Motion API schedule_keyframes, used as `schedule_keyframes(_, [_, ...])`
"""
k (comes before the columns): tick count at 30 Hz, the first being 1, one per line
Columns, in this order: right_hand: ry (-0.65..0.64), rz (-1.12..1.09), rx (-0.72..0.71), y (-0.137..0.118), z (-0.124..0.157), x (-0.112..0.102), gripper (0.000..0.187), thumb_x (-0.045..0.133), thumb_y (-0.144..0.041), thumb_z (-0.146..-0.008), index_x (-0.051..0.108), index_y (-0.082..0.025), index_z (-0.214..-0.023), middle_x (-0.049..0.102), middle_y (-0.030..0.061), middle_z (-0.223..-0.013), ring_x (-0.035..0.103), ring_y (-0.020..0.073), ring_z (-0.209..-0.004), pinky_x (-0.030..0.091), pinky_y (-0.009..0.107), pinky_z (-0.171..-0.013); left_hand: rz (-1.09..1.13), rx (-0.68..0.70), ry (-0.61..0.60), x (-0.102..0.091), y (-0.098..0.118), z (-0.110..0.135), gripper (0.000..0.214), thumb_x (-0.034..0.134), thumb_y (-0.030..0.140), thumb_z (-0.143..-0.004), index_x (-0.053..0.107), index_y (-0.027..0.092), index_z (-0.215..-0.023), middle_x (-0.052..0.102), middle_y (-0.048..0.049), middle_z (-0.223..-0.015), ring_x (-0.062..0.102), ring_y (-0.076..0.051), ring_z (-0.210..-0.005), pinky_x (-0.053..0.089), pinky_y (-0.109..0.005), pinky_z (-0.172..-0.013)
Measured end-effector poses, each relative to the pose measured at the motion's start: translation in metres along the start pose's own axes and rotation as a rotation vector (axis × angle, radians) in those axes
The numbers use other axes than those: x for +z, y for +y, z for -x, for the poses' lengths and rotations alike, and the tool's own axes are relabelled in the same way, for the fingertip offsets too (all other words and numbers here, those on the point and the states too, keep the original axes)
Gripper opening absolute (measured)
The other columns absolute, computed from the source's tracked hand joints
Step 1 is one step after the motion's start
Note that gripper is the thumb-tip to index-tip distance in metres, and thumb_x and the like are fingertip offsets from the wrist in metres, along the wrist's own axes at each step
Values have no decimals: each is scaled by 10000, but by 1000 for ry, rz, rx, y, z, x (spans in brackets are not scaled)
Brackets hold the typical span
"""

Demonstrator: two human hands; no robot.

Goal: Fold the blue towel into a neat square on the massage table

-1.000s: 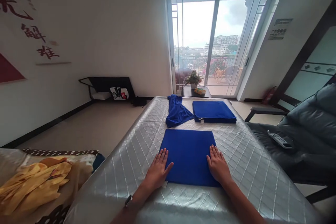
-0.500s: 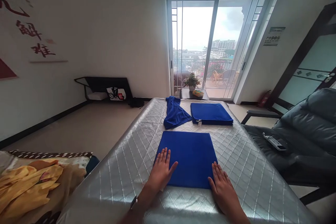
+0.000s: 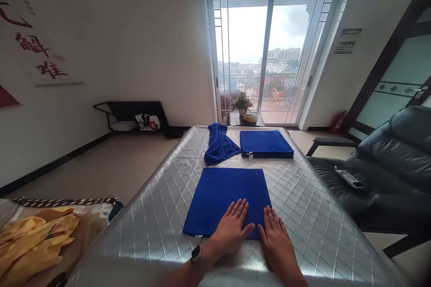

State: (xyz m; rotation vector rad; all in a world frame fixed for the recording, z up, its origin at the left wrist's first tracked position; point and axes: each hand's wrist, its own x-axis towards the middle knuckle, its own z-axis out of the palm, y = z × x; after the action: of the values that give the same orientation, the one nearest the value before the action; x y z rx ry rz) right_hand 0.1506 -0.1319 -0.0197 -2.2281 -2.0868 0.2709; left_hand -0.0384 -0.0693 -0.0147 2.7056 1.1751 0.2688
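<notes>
Head cam, bottom centre of the frame: both hands lie flat side by side, fingers (image 3: 239, 208) stretched open, gripping nothing. Left hand (image 3: 232, 229) sits on the near right part of the folded blue cloth (image 3: 218, 195). Right hand (image 3: 276, 243) touches its near right corner, palm on the silver quilted table (image 3: 151, 228). Further up, mid-frame, a crumpled blue cloth (image 3: 218, 144) lies beside a neat blue stack (image 3: 265, 143).

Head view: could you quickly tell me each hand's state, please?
Left hand: open, flat on the folded blue towel.
Right hand: open, flat at the towel's near edge.
</notes>
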Motion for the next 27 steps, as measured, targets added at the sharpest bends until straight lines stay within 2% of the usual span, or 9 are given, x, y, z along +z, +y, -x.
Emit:
schedule_keyframes(5, [41, -18, -26, 3, -2, 7, 663, 225, -436, -1006, 241, -83, -1568, 133, 68, -1633, 121, 209, -1519, 144, 449, -1243, -93, -345, -12, -12, -63, 62, 716, 185, 617, -1024, 171, 170, -1583, 160, -66, -1641, 144, -247, -1523, 202, -498, -1239])
schedule_keyframes(9, [103, -10, -26, 7, -3, 18, 674, 224, -463, -995, 285, -112, -1566, 175, 62, -1633, 156, 212, -1515, 160, 460, -1240, -105, -514, 21, -15, -90, 97, 743, 189, 631, -1017, 130, 154, -1584, 117, -83, -1646, 125, -254, -1525, 207, -497, -1235])
schedule_keyframes(12, [104, 24, -25, 11, -4, 25, 700, 208, -477, -988, 285, -84, -1562, 176, 72, -1634, 156, 214, -1516, 166, 445, -1240, -92, -534, 47, -12, -91, 103, 772, 207, 650, -1008, 112, 148, -1587, 87, -88, -1650, 107, -258, -1527, 206, -482, -1236])
schedule_keyframes(16, [93, 54, -56, 17, -10, 26, 702, 244, -462, -966, 341, -70, -1541, 239, 91, -1620, 195, 241, -1509, 195, 468, -1232, -100, -520, 126, -5, -89, 101, 799, 268, 679, -987, 130, 177, -1593, 124, -90, -1651, 115, -285, -1526, 236, -507, -1221])
schedule_keyframes(20, [99, 86, -131, 13, -28, 8, 664, 249, -422, -966, 392, -90, -1523, 282, 94, -1606, 205, 251, -1507, 204, 489, -1223, -95, -510, 183, -2, -89, 101, 833, 301, 700, -969, 128, 180, -1597, 138, -95, -1653, 128, -305, -1525, 253, -521, -1211])
schedule_keyframes(23, [101, 120, -136, 5, -46, -9, 671, 209, -441, -990, 335, -83, -1543, 242, 80, -1618, 189, 223, -1511, 191, 456, -1229, -72, -522, 173, -2, -88, 102, 864, 296, 724, -955, 148, 162, -1595, 141, -100, -1653, 132, -305, -1524, 241, -510, -1218])
schedule_keyframes(27, [88, 112, -87, -3, -62, -10, 680, 187, -456, -1008, 272, -64, -1557, 213, 86, -1630, 179, 204, -1514, 159, 421, -1237, -54, -531, 155, -4, -92, 104, 864, 275, 736, -952, 178, 166, -1593, 162, -101, -1650, 154, -297, -1521, 241, -495, -1219])
